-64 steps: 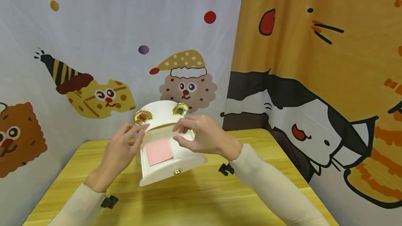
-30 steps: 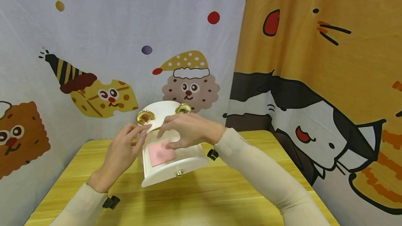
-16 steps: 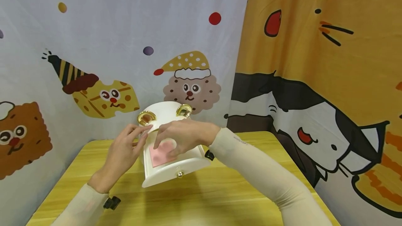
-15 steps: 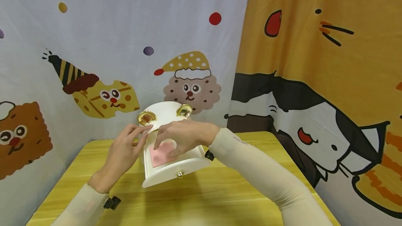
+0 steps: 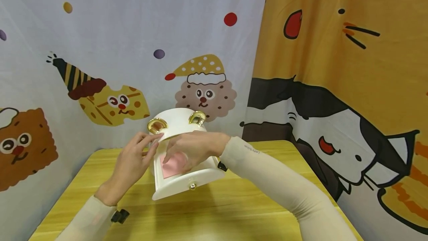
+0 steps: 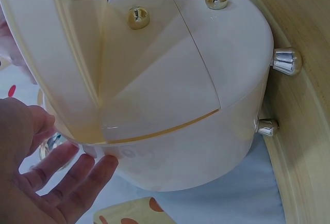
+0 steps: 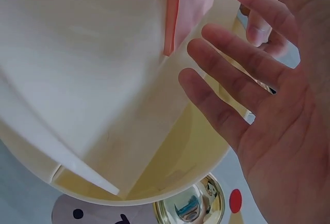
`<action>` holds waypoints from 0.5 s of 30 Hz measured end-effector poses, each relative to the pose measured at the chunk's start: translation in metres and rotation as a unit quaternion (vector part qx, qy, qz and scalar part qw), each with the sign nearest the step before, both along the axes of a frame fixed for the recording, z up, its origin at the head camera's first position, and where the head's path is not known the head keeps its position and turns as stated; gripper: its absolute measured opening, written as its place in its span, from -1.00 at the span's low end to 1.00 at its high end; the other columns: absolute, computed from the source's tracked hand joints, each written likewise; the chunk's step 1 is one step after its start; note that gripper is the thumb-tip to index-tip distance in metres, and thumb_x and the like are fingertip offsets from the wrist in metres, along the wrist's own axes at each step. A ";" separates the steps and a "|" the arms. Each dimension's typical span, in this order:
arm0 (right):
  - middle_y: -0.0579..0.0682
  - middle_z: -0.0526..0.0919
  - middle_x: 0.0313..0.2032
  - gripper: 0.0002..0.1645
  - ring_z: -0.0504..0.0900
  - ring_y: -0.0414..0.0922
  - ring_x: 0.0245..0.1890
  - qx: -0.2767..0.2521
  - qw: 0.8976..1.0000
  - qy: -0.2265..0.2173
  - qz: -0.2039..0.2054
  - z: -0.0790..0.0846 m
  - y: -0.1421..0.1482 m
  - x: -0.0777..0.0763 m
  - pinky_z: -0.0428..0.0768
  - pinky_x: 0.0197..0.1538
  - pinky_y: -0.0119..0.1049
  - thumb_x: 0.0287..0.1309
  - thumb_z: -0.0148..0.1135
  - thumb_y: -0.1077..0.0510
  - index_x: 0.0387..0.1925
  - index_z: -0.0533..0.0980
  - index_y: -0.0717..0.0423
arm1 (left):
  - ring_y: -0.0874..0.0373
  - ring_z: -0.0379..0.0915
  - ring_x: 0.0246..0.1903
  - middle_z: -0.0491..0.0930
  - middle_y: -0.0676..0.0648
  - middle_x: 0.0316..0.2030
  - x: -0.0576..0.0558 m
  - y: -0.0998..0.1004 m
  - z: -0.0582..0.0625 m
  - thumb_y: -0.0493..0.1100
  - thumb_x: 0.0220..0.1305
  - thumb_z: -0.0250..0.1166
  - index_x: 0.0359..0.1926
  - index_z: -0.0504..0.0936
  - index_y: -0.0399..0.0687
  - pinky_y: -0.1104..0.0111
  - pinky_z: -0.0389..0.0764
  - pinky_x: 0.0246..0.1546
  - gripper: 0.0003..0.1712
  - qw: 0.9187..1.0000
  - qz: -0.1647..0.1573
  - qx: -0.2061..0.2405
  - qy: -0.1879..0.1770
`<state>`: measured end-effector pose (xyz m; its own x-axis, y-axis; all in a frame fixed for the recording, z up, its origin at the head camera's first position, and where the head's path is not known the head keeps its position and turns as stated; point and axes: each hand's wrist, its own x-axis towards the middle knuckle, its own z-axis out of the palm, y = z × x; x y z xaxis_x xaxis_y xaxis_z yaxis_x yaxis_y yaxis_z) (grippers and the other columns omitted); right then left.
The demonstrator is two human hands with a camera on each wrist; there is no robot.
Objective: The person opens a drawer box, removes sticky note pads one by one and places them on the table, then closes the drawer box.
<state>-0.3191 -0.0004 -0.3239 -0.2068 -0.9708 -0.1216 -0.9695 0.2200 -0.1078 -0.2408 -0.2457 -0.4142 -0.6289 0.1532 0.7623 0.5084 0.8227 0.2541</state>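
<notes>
A white rounded box (image 5: 175, 118) with two gold ears stands in the head view, its drawer (image 5: 204, 177) pulled out toward me. A square pink pad of sticky notes (image 5: 172, 170) lies inside. My right hand (image 5: 195, 146) reaches down over the pad, index fingertip near its left edge, thumb by its right side. In the right wrist view, the other fingers spread loosely beside the pad (image 7: 192, 15), holding nothing. My left hand (image 5: 132, 161) rests its fingertips at the box's left upper edge; the left wrist view shows its fingers extended along the curved side (image 6: 175, 157).
The drawer front carries a gold knob (image 5: 193, 186). The box stands on a yellow wood-grain table (image 5: 187, 215), with a cartoon-printed curtain (image 5: 197, 21) behind and an orange one (image 5: 317, 47) at the right. Gold feet (image 6: 287, 61) jut from the box.
My right hand has moved left and down, from above the drawer's right side to the pad, its fingers coming around it. My left hand has stayed at the box edge.
</notes>
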 end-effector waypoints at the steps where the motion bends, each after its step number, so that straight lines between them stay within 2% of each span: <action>1: -0.25 0.76 0.43 -0.33 0.72 -0.32 0.34 0.002 1.000 0.000 -0.001 0.000 0.000 0.000 0.73 0.38 -0.33 0.38 0.70 -0.17 0.47 0.74 -0.36 | 0.31 0.40 -0.39 0.66 -0.07 -0.12 0.000 0.000 0.000 -0.37 0.55 0.53 0.32 0.87 0.00 0.21 0.92 -0.32 -0.59 1.000 -0.001 0.000 0.000; 11: -0.19 0.77 0.36 -0.37 0.74 -0.28 0.26 0.003 1.000 0.011 0.016 -0.002 0.000 0.000 0.71 0.39 -0.32 0.42 0.67 -0.14 0.46 0.74 -0.31 | 0.31 0.43 -0.37 0.65 -0.07 -0.13 0.000 0.000 0.000 -0.38 0.55 0.52 0.32 0.87 0.00 0.20 0.93 -0.30 -0.58 1.000 -0.003 0.003 -0.006; 15: -0.18 0.76 0.37 -0.38 0.73 -0.28 0.28 0.000 1.000 0.016 0.020 -0.004 -0.001 -0.001 0.69 0.42 -0.34 0.41 0.68 -0.15 0.44 0.75 -0.30 | 0.30 0.46 -0.37 0.65 -0.06 -0.13 0.001 0.001 0.000 -0.38 0.56 0.52 0.33 0.87 -0.01 0.19 0.93 -0.30 -0.58 1.000 -0.003 0.003 -0.006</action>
